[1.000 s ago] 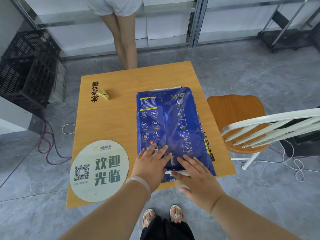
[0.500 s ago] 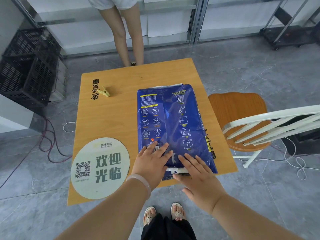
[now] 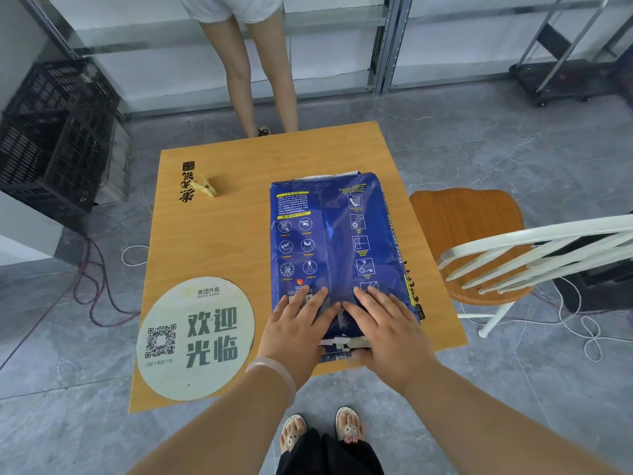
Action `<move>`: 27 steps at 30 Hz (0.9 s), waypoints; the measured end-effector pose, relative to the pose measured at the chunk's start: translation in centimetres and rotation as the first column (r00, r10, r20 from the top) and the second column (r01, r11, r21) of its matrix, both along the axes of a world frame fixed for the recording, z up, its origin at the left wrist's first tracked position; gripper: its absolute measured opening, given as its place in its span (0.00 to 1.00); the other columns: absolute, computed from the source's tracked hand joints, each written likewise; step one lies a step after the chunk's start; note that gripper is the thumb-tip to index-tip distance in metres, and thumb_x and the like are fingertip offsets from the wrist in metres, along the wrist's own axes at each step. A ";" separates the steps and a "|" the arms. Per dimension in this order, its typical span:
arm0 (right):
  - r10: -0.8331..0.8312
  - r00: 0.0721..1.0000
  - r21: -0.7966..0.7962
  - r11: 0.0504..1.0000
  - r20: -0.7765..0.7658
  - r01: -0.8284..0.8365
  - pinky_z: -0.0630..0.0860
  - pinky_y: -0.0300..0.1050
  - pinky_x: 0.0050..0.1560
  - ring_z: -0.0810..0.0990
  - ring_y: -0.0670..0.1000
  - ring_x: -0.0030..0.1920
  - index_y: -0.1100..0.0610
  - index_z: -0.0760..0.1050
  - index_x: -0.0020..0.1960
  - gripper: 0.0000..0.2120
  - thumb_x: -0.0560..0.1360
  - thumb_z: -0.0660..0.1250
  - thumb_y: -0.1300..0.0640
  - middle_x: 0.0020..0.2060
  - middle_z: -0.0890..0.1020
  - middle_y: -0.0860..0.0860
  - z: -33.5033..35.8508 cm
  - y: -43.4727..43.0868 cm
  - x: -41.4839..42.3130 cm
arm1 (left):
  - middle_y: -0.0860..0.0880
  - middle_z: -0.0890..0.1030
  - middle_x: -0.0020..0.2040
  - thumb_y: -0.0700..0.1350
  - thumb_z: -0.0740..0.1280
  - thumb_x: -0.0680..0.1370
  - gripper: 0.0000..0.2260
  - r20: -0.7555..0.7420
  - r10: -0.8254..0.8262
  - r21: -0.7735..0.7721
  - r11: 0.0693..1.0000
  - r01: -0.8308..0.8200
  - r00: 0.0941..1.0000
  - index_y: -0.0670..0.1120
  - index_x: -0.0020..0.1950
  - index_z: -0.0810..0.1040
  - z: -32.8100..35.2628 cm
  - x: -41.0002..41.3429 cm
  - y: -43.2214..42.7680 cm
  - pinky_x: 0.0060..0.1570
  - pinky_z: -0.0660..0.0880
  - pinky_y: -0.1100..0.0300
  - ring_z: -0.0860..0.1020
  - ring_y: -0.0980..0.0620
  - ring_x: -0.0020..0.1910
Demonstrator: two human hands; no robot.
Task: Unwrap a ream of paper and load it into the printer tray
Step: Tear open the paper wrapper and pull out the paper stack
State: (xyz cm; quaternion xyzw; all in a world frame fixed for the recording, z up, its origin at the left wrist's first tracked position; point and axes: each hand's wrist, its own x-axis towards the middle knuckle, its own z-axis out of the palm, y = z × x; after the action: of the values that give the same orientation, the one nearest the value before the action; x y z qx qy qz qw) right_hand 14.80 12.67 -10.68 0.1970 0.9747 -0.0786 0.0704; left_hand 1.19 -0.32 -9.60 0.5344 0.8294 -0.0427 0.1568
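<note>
Wooden table holds wrapped ream; left hand, right hand flat, unclenched.

Grey tiled floor, wooden table, white-backed chair, black crates.

head view, steeply down, close above table, facing forward

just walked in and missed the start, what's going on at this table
A person is standing at a small wooden table with both hands flat on the near end of a blue pack of paper. The left hand and right hand lie side by side over the wrapper's seam. The pack looks mostly sealed, only loosened at its ends. A yellow clip and a round sign lie nearby. No printer is in view.
</note>
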 end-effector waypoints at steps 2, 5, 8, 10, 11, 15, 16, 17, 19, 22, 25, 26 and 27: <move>-0.020 1.000 0.005 1.000 -0.019 0.020 0.70 0.54 0.65 0.75 0.54 0.67 0.50 0.75 0.65 0.34 0.60 0.79 0.47 0.67 0.77 0.50 0.0 0.0 -0.2 | 0.54 0.47 0.79 0.50 0.61 0.79 0.32 -0.004 0.010 0.017 1.000 -0.010 1.000 0.59 0.77 0.45 -0.1 0.0 0.0 0.76 0.45 0.49 0.45 0.47 0.78; -0.040 0.998 0.008 0.999 -0.055 0.040 0.75 0.52 0.60 0.78 0.53 0.63 0.49 0.78 0.61 0.29 0.60 0.80 0.52 0.62 0.80 0.48 0.2 0.5 -0.6 | 0.54 0.48 0.79 0.46 0.62 0.79 0.33 -0.007 0.009 0.024 1.000 -0.008 1.000 0.59 0.77 0.46 0.0 -0.1 0.1 0.76 0.47 0.49 0.45 0.48 0.78; -0.046 0.997 -0.004 0.999 -0.067 0.045 0.77 0.51 0.56 0.79 0.52 0.61 0.48 0.79 0.60 0.26 0.62 0.79 0.53 0.60 0.81 0.47 0.5 0.9 -0.9 | 0.54 0.48 0.79 0.45 0.61 0.79 0.32 -0.004 -0.002 0.014 1.000 0.002 1.000 0.59 0.77 0.46 0.1 -0.4 0.3 0.76 0.48 0.49 0.45 0.48 0.78; -0.048 0.996 -0.016 0.999 -0.073 0.047 0.77 0.51 0.56 0.79 0.52 0.61 0.47 0.79 0.60 0.25 0.64 0.78 0.52 0.61 0.81 0.46 0.4 1.1 -0.9 | 0.54 0.48 0.79 0.45 0.61 0.79 0.32 0.001 -0.007 0.004 1.000 0.007 1.000 0.59 0.77 0.47 0.1 -0.5 0.4 0.76 0.48 0.50 0.45 0.48 0.78; -0.046 0.996 -0.026 0.999 -0.073 0.044 0.77 0.51 0.57 0.78 0.52 0.62 0.47 0.79 0.61 0.24 0.65 0.77 0.51 0.61 0.81 0.46 0.5 1.2 -0.9 | 0.54 0.48 0.79 0.45 0.61 0.79 0.32 0.007 -0.006 0.000 1.000 0.006 1.000 0.59 0.77 0.47 0.1 -0.5 0.5 0.76 0.48 0.50 0.46 0.48 0.78; -0.029 0.997 -0.143 0.990 -0.066 0.019 0.65 0.51 0.70 0.66 0.50 0.73 0.46 0.70 0.70 0.23 0.76 0.65 0.47 0.71 0.71 0.45 0.9 1.7 -0.7 | 0.56 0.49 0.79 0.47 0.58 0.81 0.30 0.038 -0.011 0.013 1.000 0.010 0.999 0.60 0.77 0.44 0.4 -0.8 0.3 0.76 0.47 0.51 0.46 0.50 0.79; -0.036 0.998 -0.182 0.983 -0.058 0.025 0.62 0.49 0.71 0.63 0.49 0.74 0.45 0.67 0.72 0.23 0.77 0.62 0.46 0.73 0.68 0.44 1.1 1.9 -0.6 | 0.56 0.49 0.79 0.48 0.57 0.81 0.30 0.047 -0.007 0.022 1.000 0.006 0.999 0.60 0.77 0.43 0.6 -0.9 0.2 0.76 0.47 0.51 0.47 0.50 0.78; -0.044 0.997 -0.209 0.977 -0.061 0.031 0.60 0.47 0.72 0.61 0.48 0.75 0.45 0.65 0.73 0.23 0.78 0.61 0.46 0.73 0.67 0.44 1.3 2.1 -0.6 | 0.57 0.50 0.79 0.48 0.56 0.81 0.30 0.055 0.003 0.033 0.999 -0.005 0.998 0.60 0.77 0.42 0.7 -0.9 0.1 0.76 0.48 0.52 0.47 0.51 0.78; -0.066 0.995 -0.247 0.968 -0.078 0.044 0.61 0.43 0.72 0.61 0.46 0.75 0.44 0.63 0.74 0.24 0.79 0.60 0.46 0.73 0.67 0.43 1.8 2.3 -0.5 | 0.58 0.51 0.79 0.46 0.56 0.81 0.31 0.063 0.024 0.073 0.997 -0.029 0.998 0.61 0.76 0.39 1.0 -1.0 0.0 0.76 0.49 0.53 0.49 0.52 0.78; -0.099 0.986 -0.264 0.963 -0.133 0.061 0.71 0.42 0.65 0.69 0.47 0.70 0.44 0.59 0.75 0.26 0.79 0.60 0.48 0.71 0.71 0.45 2.5 2.6 -0.2 | 0.58 0.53 0.78 0.43 0.56 0.80 0.35 0.077 0.046 0.155 0.986 -0.058 0.996 0.61 0.75 0.35 1.3 -1.0 -0.2 0.75 0.55 0.53 0.55 0.51 0.77; -0.095 0.967 -0.258 0.966 -0.237 0.031 0.81 0.46 0.50 0.77 0.51 0.63 0.41 0.48 0.77 0.34 0.78 0.62 0.52 0.72 0.69 0.48 2.8 2.8 0.2 | 0.52 0.57 0.78 0.39 0.61 0.77 0.45 0.080 0.034 0.232 0.971 -0.052 0.996 0.64 0.71 0.27 1.3 -0.8 -0.7 0.67 0.67 0.51 0.65 0.47 0.72; -0.072 0.961 -0.235 0.972 -0.268 0.007 0.82 0.46 0.46 0.78 0.52 0.62 0.38 0.43 0.76 0.38 0.78 0.64 0.54 0.74 0.66 0.49 2.9 2.9 0.3 | 0.49 0.60 0.77 0.37 0.65 0.73 0.50 0.078 0.018 0.263 0.964 -0.038 0.997 0.64 0.71 0.28 1.2 -0.9 -0.8 0.60 0.73 0.50 0.71 0.44 0.67; -0.049 0.955 -0.206 0.978 -0.291 -0.013 0.83 0.45 0.42 0.78 0.53 0.62 0.37 0.40 0.76 0.42 0.77 0.65 0.57 0.75 0.64 0.51 3.0 3.0 0.4 | 0.45 0.64 0.75 0.35 0.69 0.69 0.54 0.066 0.011 0.294 0.955 -0.030 0.998 0.63 0.74 0.31 1.2 -1.0 -0.9 0.52 0.78 0.51 0.77 0.43 0.61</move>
State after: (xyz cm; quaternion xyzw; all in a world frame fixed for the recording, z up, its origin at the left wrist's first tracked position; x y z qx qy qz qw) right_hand 15.17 15.65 -7.66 0.1835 0.9591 -0.2083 -0.0563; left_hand 0.24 -1.18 -8.40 0.5444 0.8265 0.1002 0.1019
